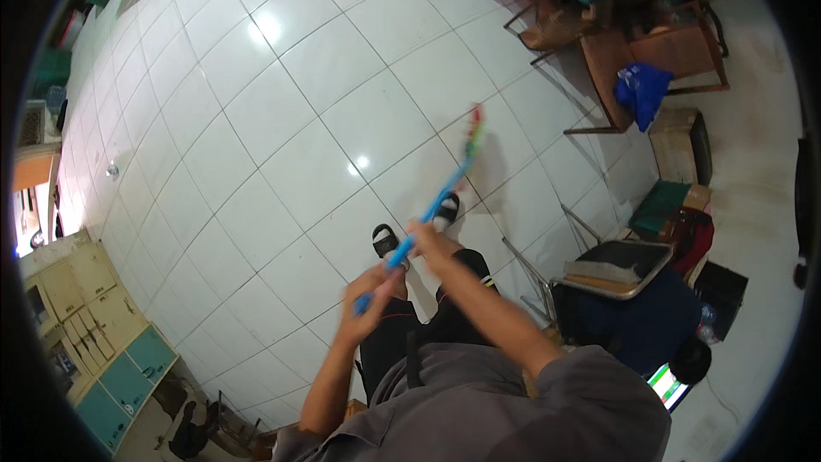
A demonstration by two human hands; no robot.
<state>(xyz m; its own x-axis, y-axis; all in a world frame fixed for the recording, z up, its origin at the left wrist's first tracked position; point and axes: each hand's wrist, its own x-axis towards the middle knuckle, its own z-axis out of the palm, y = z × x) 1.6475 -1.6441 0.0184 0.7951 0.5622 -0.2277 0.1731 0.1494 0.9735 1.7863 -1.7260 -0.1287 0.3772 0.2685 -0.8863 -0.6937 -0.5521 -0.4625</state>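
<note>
A broom [451, 183] with a blue handle slants away from my body. Its narrow head, in red, yellow and green, is blurred and lies over the white tiles ahead of my right foot; whether the bristles touch the floor I cannot tell. My left hand [369, 293] is closed around the handle near its upper end, close to my thighs. Further down the handle, my right hand [425, 240] also grips it, above my feet. Both of my feet, in black sandals, stand on the tiles beneath.
Wooden chairs [599, 68] stand at the far right, with a blue bag [643, 90] on one. Nearer on the right, a metal-framed chair [617, 267] stands beside a person [633, 321] in dark clothing and a lit screen [668, 387]. Cream and teal cabinets [85, 316] line the left.
</note>
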